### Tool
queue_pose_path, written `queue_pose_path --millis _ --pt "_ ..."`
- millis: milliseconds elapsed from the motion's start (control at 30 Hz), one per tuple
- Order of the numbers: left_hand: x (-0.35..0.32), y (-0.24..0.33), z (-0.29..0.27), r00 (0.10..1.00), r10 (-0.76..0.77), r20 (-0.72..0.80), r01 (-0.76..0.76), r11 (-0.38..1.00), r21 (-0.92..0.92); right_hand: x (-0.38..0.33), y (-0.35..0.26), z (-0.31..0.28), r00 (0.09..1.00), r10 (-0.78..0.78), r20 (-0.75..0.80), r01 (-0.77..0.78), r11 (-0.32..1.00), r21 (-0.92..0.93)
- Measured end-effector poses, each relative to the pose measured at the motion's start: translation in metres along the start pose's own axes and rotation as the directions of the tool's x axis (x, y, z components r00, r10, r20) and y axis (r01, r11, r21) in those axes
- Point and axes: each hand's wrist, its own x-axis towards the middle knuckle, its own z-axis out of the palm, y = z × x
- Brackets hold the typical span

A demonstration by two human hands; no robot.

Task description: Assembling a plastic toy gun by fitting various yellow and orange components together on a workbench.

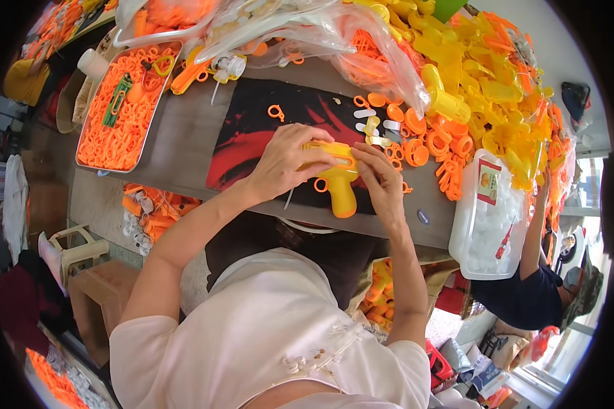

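Observation:
A yellow plastic toy gun (344,196) is held between my two hands just above the table's near side, its handle pointing down toward me. My left hand (280,162) grips the left end of its body with fingers and thumb. At the opposite end, my right hand (383,178) has its fingertips pressed against the body; whether a small part sits under them is hidden. An orange ring piece (320,185) shows beside the handle. Under the hands lies a black and red mat (252,112), with another orange ring piece (275,112) on it.
Orange caps and rings (416,123) lie right of the mat, below a heap of yellow shells (484,82). A metal tray (159,102) of orange rings stands left, a green tool (118,100) on top. A white tub (464,228) sits right, near another person (518,293).

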Motion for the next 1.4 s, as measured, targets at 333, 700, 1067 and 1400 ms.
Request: queue_pose_path --millis 333,700,1067,1400 --pt "-0.006 -0.004 0.001 0.998 0.047 -0.031 -0.047 0.999 -0.024 0.027 -0.017 -0.011 0.904 0.338 0.26 -0.376 0.92 0.112" --pt "-0.001 -0.015 0.003 0.993 0.107 0.038 -0.106 0.994 -0.041 0.003 0.017 0.013 0.998 -0.016 0.063 0.026 0.986 -0.162" --pt "-0.089 -0.016 -0.063 0.904 -0.421 -0.076 0.401 0.895 -0.193 -0.315 0.07 -0.036 0.191 0.868 -0.459 -0.637 0.465 0.614" --pt "-0.057 0.036 -0.001 0.942 -0.243 0.23 0.257 0.966 -0.032 -0.455 0.235 -0.074 -0.329 0.42 -0.846 -0.597 0.601 0.531"
